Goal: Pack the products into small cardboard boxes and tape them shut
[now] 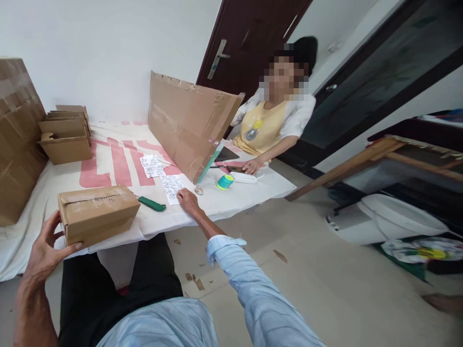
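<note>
A taped brown cardboard box [97, 214] sits near the front edge of the cloth-covered table. My left hand [48, 246] grips its left end, thumb along the lower front and fingers at the side. Farther right, my right hand [188, 201] rests with curled fingers at the right edge of a printed sheet [170, 187]; whatever its fingertips pinch is too small to make out. A second printed sheet [152, 166] lies just behind. Between the box and my right hand is a green cutter [152, 204].
A large cardboard panel [191, 123] stands upright mid-table. Opened small boxes [67, 140] and a big carton [18, 140] are at left. A tape roll [198, 191], teal container [224, 181] and white power strip [243, 178] lie right, near a person [271, 120] touching a phone.
</note>
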A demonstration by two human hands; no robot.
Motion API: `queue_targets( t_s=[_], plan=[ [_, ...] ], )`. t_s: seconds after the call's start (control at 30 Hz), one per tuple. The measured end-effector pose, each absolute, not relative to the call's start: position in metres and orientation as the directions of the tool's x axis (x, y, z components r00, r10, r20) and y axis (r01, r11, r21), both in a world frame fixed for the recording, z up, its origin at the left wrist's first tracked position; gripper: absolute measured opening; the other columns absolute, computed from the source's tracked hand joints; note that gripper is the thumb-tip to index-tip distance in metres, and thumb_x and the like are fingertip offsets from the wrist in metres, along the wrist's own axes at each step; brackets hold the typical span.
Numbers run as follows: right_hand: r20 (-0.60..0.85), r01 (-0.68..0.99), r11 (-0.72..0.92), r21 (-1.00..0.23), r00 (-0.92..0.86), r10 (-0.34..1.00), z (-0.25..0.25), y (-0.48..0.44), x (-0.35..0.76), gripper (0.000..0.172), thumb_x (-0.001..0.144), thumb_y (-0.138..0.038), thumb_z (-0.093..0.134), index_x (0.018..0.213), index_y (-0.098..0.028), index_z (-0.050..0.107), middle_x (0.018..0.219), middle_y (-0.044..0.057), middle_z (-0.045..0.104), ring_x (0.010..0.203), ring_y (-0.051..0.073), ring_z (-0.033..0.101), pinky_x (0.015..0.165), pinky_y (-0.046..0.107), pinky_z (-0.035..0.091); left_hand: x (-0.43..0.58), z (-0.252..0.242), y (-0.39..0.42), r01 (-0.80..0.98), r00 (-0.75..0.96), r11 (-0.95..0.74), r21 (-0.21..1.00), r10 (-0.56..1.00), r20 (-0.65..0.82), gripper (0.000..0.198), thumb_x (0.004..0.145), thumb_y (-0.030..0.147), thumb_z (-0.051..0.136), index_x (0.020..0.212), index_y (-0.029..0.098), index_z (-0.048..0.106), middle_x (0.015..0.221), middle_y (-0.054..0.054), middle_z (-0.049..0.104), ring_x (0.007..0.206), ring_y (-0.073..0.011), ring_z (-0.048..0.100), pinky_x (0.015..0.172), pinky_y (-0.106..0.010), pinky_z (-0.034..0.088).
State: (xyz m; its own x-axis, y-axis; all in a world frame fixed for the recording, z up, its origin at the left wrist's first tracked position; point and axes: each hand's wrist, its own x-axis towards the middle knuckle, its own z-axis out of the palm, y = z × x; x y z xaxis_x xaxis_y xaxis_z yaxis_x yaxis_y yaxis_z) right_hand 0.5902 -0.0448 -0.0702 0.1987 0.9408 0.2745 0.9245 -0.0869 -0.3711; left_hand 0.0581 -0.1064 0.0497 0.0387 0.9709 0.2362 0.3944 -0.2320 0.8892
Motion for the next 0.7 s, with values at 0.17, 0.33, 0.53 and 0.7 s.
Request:
queue_targets(
  t_s=[0.17, 0.33, 0.53, 0.7],
  plan=[
    [0.324, 0.944, -0.063, -0.325, 0.174, 0.930, -0.080, -0.047, 0.591, 0.025, 0.100, -0.018, 0.050, 0.091, -0.021, 0.073, 0.104, 0.011, 0.073, 0.102, 0.024, 0.060, 0.092, 0.032, 0.045, 0.050, 0.038, -0.108, 0.250, 0.071, -0.187, 0.950, 0.982, 0.174, 0.120, 0.057, 0.049, 0.102, 0.162, 0.031, 0.048, 0.172, -0.011, 0.047, 0.160, -0.0432, 0.041, 0.125, -0.059, 0.048],
    [0.371, 0.957, -0.012, -0.288, 0.123, 0.920, -0.092, -0.061, 0.590, 0.027, 0.098, -0.019, 0.050, 0.091, -0.020, 0.076, 0.101, 0.013, 0.072, 0.102, 0.026, 0.061, 0.097, 0.035, 0.047, 0.038, 0.025, -0.113, 0.224, 0.097, -0.145, 0.964, 0.987, 0.126, 0.125, 0.060, 0.046, 0.102, 0.166, 0.026, 0.040, 0.168, -0.018, 0.051, 0.156, -0.0446, 0.047, 0.126, -0.061, 0.045],
    [0.454, 0.961, 0.072, -0.268, 0.060, 0.889, -0.110, -0.083, 0.595, 0.033, 0.094, -0.018, 0.045, 0.103, -0.017, 0.077, 0.105, 0.016, 0.073, 0.103, 0.028, 0.063, 0.097, 0.039, 0.050, 0.048, 0.017, -0.121, 0.259, 0.107, -0.261, 0.930, 0.965, 0.241, 0.119, 0.061, 0.045, 0.099, 0.164, 0.026, 0.044, 0.167, -0.018, 0.046, 0.156, -0.0435, 0.044, 0.121, -0.058, 0.048],
    [0.518, 0.961, 0.092, -0.262, 0.060, 0.853, -0.122, -0.091, 0.601, 0.035, 0.095, -0.025, 0.043, 0.106, -0.017, 0.076, 0.104, 0.016, 0.074, 0.101, 0.029, 0.064, 0.096, 0.041, 0.051, 0.069, 0.018, -0.126, 0.337, 0.124, -0.408, 0.849, 0.913, 0.389, 0.115, 0.064, 0.038, 0.099, 0.165, 0.027, 0.045, 0.161, -0.015, 0.050, 0.148, -0.0399, 0.050, 0.119, -0.055, 0.051]
  ],
)
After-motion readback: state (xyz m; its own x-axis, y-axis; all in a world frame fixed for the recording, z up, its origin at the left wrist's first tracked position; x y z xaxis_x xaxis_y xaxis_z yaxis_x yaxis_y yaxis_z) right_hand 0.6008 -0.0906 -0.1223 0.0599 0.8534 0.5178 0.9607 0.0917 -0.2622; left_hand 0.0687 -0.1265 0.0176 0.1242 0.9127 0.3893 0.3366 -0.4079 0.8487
